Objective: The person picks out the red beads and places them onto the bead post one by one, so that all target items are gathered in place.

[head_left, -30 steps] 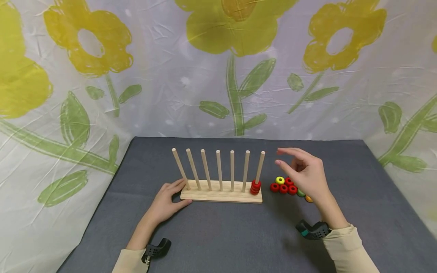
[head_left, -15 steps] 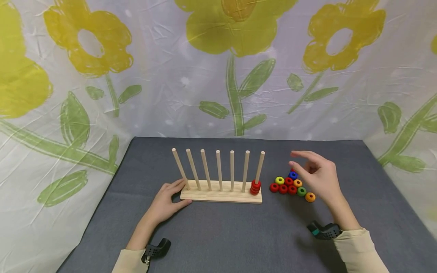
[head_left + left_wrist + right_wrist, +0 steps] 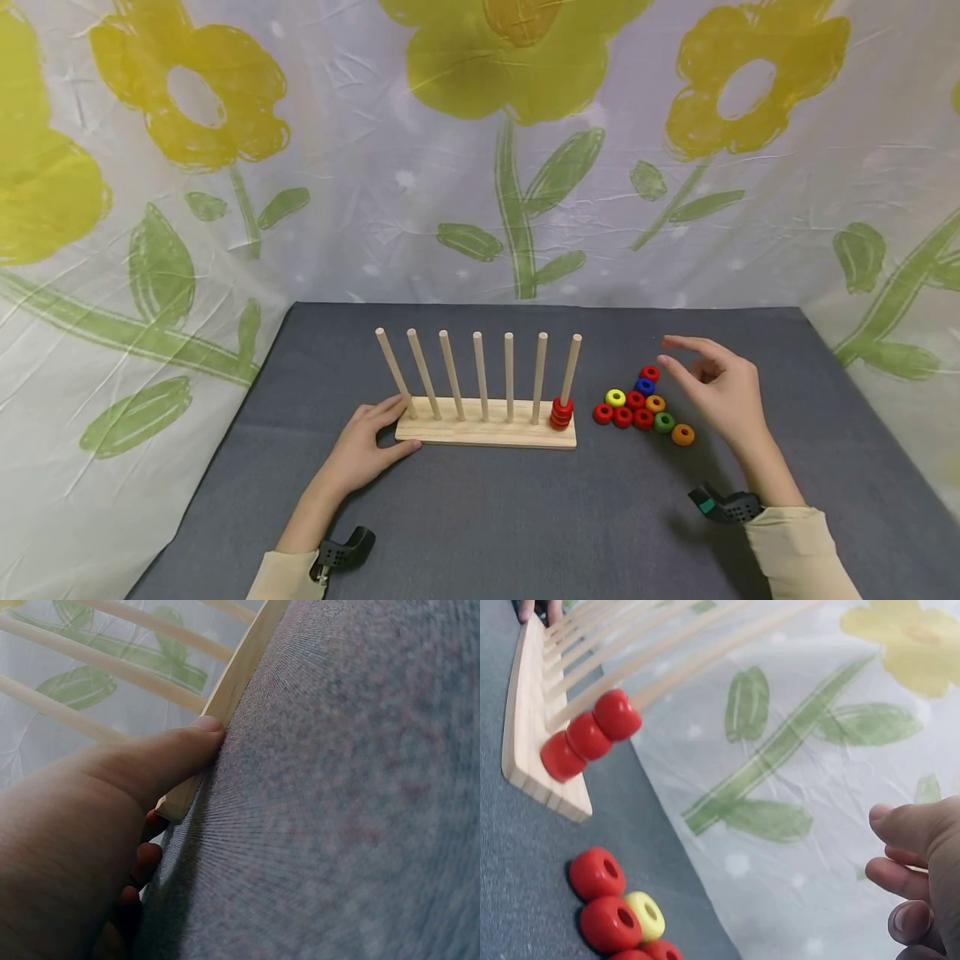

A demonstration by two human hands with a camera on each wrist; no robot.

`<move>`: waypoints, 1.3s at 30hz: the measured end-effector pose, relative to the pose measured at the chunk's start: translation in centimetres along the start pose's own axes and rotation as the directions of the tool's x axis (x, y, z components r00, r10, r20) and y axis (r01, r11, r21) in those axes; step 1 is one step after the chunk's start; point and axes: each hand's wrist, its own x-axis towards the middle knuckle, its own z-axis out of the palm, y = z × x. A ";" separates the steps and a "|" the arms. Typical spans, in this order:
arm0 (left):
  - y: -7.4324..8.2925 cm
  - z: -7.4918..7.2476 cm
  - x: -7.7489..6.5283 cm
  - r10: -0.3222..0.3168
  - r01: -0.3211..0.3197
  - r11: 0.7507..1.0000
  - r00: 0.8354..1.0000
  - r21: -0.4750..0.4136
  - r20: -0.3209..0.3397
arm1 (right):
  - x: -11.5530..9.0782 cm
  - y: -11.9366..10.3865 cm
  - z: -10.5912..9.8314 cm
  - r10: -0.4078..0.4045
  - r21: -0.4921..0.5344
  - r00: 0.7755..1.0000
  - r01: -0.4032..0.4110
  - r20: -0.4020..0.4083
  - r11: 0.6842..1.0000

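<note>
A wooden peg board (image 3: pixel 487 432) carries a row of several upright pegs. Three red beads (image 3: pixel 561 414) are stacked on its rightmost peg, also visible as red beads (image 3: pixel 590 735) in the right wrist view. My left hand (image 3: pixel 365 439) grips the left end of the base, thumb (image 3: pixel 196 736) against the front edge and fingers at the back corner. To the right of the loose beads, my right hand (image 3: pixel 722 390) hovers with thumb and fingers apart and nothing between them. The loose beads include a blue bead (image 3: pixel 645 387), a yellow bead (image 3: pixel 615 397) and a green bead (image 3: pixel 663 422).
Several loose red beads (image 3: pixel 622 417) and two orange beads, one an orange bead (image 3: pixel 682 434) nearest the front, lie in the same cluster right of the board. A dark grey cloth (image 3: pixel 495 525) covers the table. Behind it hangs a flower-printed curtain (image 3: pixel 360 167).
My right hand has moved right, away from the peg board, uncovering the blue, orange and far red beads. The left hand stays on the base.
</note>
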 end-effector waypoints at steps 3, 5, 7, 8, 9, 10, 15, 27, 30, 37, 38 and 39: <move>0.1 -0.1 0.0 0.002 -0.002 1.000 1.000 -0.003 -0.001 | -0.1 0.5 0.0 0.008 -0.011 1.000 -0.008 0.007 1.000; 0.1 -0.1 0.0 0.002 -0.002 1.000 1.000 -0.003 -0.001 | -0.1 0.7 0.0 0.021 -0.014 1.000 -0.021 0.012 1.000; 0.2 -0.1 0.0 0.002 -0.002 1.000 1.000 -0.004 -0.003 | -0.2 1.0 0.0 0.034 -0.015 0.999 -0.034 0.018 0.999; 0.2 -0.1 0.0 0.002 -0.002 1.000 1.000 -0.003 -0.003 | -0.2 1.2 0.0 0.040 -0.018 0.999 -0.040 0.022 0.999; 0.2 -0.1 0.0 0.001 -0.001 1.000 1.000 -0.003 -0.004 | -0.2 1.4 0.1 0.046 -0.022 0.999 -0.046 0.023 0.999; 0.2 -0.1 0.0 0.000 0.000 1.000 1.000 -0.002 -0.003 | -0.3 1.5 0.1 0.054 -0.024 0.998 -0.053 0.024 0.998; 0.3 -0.1 0.0 -0.007 0.007 1.000 1.000 -0.002 0.001 | -0.5 2.7 0.1 0.113 -0.029 0.993 -0.112 0.026 0.993; 0.2 -0.1 0.0 -0.011 0.011 1.000 1.000 -0.001 0.003 | -1.1 5.7 0.6 0.234 -0.005 0.971 -0.234 0.040 0.972; 0.2 0.0 -0.1 -0.013 0.013 1.000 1.000 -0.004 0.004 | -1.3 6.4 0.8 0.245 -0.012 0.969 -0.244 0.038 0.970; 0.2 0.0 0.0 -0.011 0.011 1.000 1.000 -0.006 0.004 | -1.8 7.7 1.3 0.284 -0.005 0.958 -0.284 0.033 0.959; 0.1 0.0 0.0 -0.010 0.010 1.000 1.000 -0.006 0.005 | -1.9 7.9 1.4 0.287 0.002 0.957 -0.287 0.034 0.958; 0.1 0.0 0.0 -0.009 0.009 1.000 1.000 -0.006 0.004 | -2.0 8.1 1.4 0.290 0.010 0.956 -0.290 0.036 0.957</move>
